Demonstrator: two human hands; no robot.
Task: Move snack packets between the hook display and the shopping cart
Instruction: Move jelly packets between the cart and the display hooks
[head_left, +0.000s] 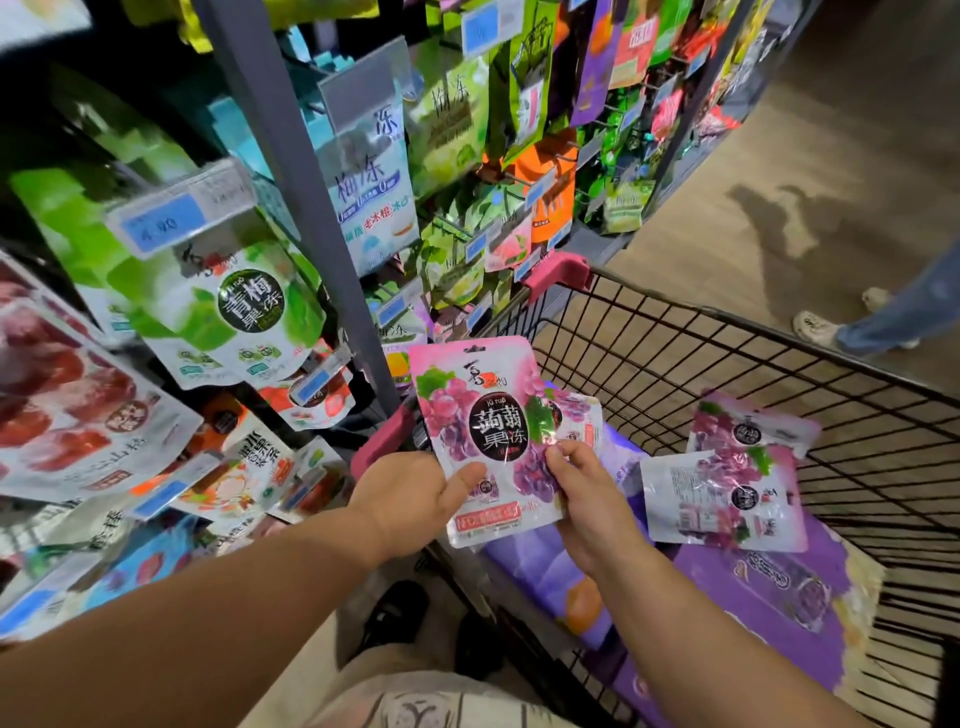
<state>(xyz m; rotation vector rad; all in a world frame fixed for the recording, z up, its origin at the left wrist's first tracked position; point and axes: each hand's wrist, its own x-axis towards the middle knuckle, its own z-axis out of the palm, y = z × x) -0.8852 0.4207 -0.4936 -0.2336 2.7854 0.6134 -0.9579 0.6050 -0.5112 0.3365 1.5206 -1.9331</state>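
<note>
Both hands hold one pink grape jelly packet (480, 415) upright, its face toward the camera, over the near left corner of the shopping cart (779, 364). The left hand (410, 501) grips the lower left edge with its thumb laid across the front. The right hand (589, 501) pinches the lower right edge with curled fingers (558, 454). A second packet (579, 415) of the same print shows just behind the first one's right side. It is mostly covered, so I cannot tell whether the right hand has hold of it too.

Inside the cart, two more grape packets (727, 499) lie overlapping on purple boxes (789, 587), well right of the hands. A maroon corner guard (382, 439) on the cart's rim sits just beside the left hand.

The hook display (280, 130) stands close along the cart's left side. Its grey upright (353, 312) rises between the held packet and the nearer hooks. Left of the upright hang green plum jelly packets (234, 312) under a clear price tag (171, 213). Lower down are red fruit packets (67, 405) (their print is too blurred to read).

Past the far rim, another person's jeans leg (893, 312) is on the floor (779, 156).
</note>
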